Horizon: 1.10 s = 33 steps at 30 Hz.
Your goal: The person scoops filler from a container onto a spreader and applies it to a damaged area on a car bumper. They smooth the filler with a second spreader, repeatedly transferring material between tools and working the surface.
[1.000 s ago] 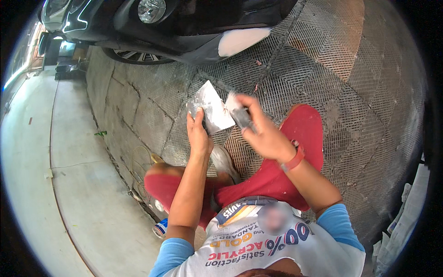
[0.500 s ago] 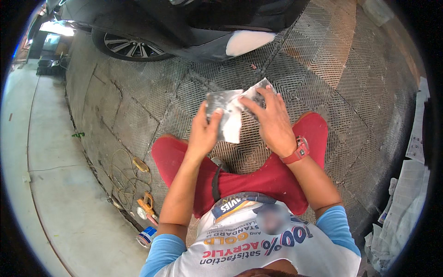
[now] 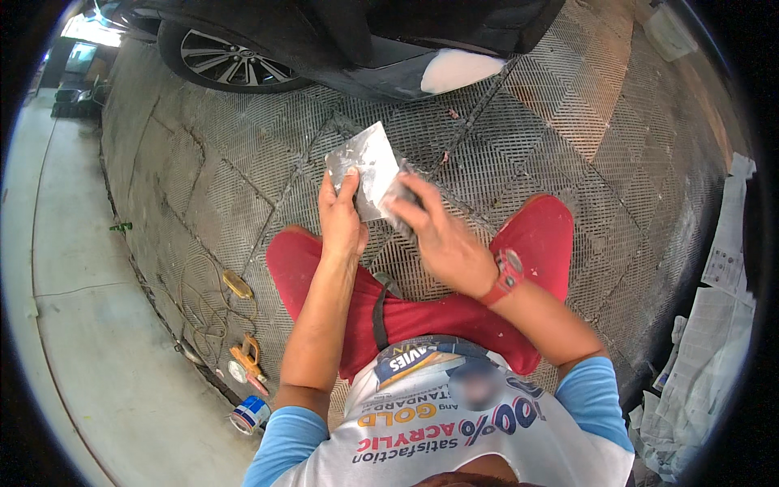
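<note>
My left hand (image 3: 341,215) grips a flat square metal plate (image 3: 365,146) smeared with white paste, thumb on top. My right hand (image 3: 438,231) is closed on a grey scraper (image 3: 400,213), blurred, against the plate's right edge. Both hands are over my crossed legs in red trousers (image 3: 527,252). Beyond them stands a dark car (image 3: 349,40), with a smooth white patch (image 3: 458,71) low on its body.
A car wheel (image 3: 231,61) is at top left. A yellow tool (image 3: 247,357) with a gauge, a coiled hose (image 3: 199,316) and a blue can (image 3: 250,414) lie left of me. Paper sheets (image 3: 694,349) lie at right. A pale floor strip (image 3: 73,341) runs along the left.
Since half a second ago, the plate and my left hand moved up and left and the plate turned. My right hand moved left and down, drawing the scraper back to the plate's right edge.
</note>
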Motion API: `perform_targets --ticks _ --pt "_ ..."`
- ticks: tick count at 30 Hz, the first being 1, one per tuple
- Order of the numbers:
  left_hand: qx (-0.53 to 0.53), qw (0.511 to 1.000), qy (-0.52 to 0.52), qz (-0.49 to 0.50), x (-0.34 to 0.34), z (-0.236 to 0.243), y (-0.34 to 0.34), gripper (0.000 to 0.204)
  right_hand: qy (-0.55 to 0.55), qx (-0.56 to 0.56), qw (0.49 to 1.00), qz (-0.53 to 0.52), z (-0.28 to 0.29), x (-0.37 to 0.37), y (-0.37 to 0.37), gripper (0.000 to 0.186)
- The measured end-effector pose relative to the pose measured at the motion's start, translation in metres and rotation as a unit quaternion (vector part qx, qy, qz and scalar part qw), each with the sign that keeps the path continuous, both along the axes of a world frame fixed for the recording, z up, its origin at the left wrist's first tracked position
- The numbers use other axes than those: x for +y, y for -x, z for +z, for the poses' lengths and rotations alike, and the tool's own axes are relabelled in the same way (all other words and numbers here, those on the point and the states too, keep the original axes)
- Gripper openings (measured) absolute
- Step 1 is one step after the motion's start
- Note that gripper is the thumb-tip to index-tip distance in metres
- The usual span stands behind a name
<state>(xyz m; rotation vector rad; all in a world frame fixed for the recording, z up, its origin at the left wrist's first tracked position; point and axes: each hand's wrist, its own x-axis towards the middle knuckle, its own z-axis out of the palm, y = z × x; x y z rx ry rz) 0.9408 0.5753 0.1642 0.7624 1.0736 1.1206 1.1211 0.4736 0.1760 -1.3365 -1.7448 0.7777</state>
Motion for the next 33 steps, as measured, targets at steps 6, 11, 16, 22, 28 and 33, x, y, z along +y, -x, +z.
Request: perform_targets --ticks 6,11,16,22,28,33 --pt "0.084 0.994 -0.072 0.017 0.006 -0.004 0.016 0.033 -0.018 -0.275 0.961 -0.006 -0.031 0.015 -0.05 0.072" --pt "0.323 0.926 -0.198 -0.002 0.008 0.014 0.02 0.038 -0.056 -0.229 0.969 -0.08 0.002 0.017 -0.02 0.076" --pt "0.328 0.916 -0.232 -0.001 0.019 0.001 0.037 0.034 -0.043 -0.193 0.98 -0.025 -0.022 0.004 0.014 0.075" --pt "0.336 0.921 -0.117 -0.159 0.06 0.021 0.062 0.046 0.144 0.402 0.894 -0.133 -0.091 0.024 -0.03 0.055" --pt "0.512 0.755 -0.144 -0.384 0.076 -0.045 0.053 0.064 0.195 0.715 0.662 -0.111 -0.092 0.08 -0.063 0.057" --pt "0.571 0.622 -0.151 -0.514 0.066 -0.06 0.033 0.062 -0.163 -0.005 0.942 -0.293 -0.09 0.141 -0.027 0.048"
